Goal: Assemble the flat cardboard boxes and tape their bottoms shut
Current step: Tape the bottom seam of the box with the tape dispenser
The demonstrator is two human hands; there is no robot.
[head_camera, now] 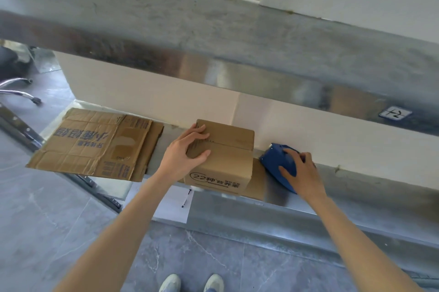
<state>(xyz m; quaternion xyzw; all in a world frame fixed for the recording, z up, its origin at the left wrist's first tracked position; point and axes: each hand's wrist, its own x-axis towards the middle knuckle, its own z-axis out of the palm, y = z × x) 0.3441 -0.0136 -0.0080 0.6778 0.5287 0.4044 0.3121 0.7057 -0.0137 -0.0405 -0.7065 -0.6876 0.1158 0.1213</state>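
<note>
Lying flat on the shelf [356,187] at nine o'clock of the left hand [187,151], cardboard sheets [95,144] are awaiting folding, while that hand is clasping the upper-left corner of one assembled box [228,161], and at the box's three o'clock the right hand [301,173] is curling over the blue tape dispenser [275,158], taping seemingly pending.

1 built box [225,156], 1 tape disp. [275,161]

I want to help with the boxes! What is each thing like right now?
box: folded up, flaps closed, on the shelf; taped or not, cannot tell.
flat cardboard: lying flat, left of the box, overhanging the shelf.
tape dispenser: on the shelf, right of the box.
left hand: grips the box's corner.
right hand: holds the tape dispenser.
</note>
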